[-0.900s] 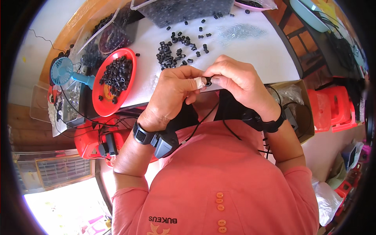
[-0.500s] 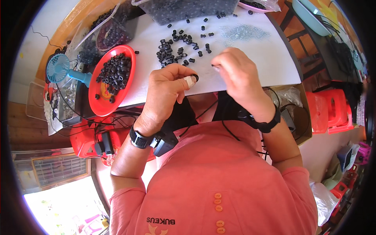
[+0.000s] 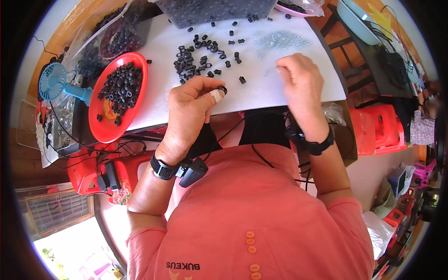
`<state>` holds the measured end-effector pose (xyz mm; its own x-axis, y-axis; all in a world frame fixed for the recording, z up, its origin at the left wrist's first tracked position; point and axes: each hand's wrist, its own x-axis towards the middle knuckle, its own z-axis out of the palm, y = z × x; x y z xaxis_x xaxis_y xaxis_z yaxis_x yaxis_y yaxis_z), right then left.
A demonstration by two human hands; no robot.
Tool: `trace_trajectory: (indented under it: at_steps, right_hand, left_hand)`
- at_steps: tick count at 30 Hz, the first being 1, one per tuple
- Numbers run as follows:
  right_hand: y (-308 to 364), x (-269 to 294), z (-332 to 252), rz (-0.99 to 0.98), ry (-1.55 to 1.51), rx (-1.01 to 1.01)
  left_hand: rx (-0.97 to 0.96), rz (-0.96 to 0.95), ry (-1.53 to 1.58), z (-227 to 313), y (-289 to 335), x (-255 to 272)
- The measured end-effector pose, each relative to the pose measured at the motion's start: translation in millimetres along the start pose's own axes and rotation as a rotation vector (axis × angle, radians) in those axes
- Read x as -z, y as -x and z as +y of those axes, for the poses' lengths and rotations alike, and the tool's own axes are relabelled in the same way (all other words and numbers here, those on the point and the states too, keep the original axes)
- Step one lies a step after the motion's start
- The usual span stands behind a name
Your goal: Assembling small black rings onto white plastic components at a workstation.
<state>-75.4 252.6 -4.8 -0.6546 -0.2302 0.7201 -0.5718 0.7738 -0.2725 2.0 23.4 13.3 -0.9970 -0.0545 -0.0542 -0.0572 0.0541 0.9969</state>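
My left hand (image 3: 189, 105), its thumb wrapped in a whitish bandage, is over the near edge of the white tabletop. Thumb and forefinger pinch a small round black part (image 3: 223, 89). To its right, above the table, my right hand (image 3: 303, 84) has its fingers bent; blur hides whether anything is between them. Just beyond that hand lies a spread of tiny clear or silvery pieces (image 3: 282, 39). A single small black piece (image 3: 242, 80) rests on the table between my hands. Several more black plastic parts (image 3: 186, 60) lie loose beyond my left hand.
A red plate (image 3: 95, 105) of black parts tilts at the table's left edge, beside a blue hand fan (image 3: 53, 81). A large clear bin (image 3: 214, 14) of black parts stands at the back. A cardboard box (image 3: 345, 135) and red stools (image 3: 378, 128) are to the right.
My right hand has moved right, away from the left hand. The black piece at its fingertips now lies on the table. My left hand keeps its pinch; the whole view has shifted slightly.
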Motion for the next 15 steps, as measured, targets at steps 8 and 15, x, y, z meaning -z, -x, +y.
trace_trajectory:
  at_steps: [8, 15]
  right_hand:
    - [4.1, -11.6, -16.0, -0.139, 0.155, 0.111]
    - [0.4, -1.3, -40.1, -0.071, -0.194, 0.094]
  left_hand:
    - [-0.066, -0.038, 0.014, -1.4, 10.1, 5.0]
    - [-0.022, -0.064, 0.190, -3.9, 12.0, 2.1]
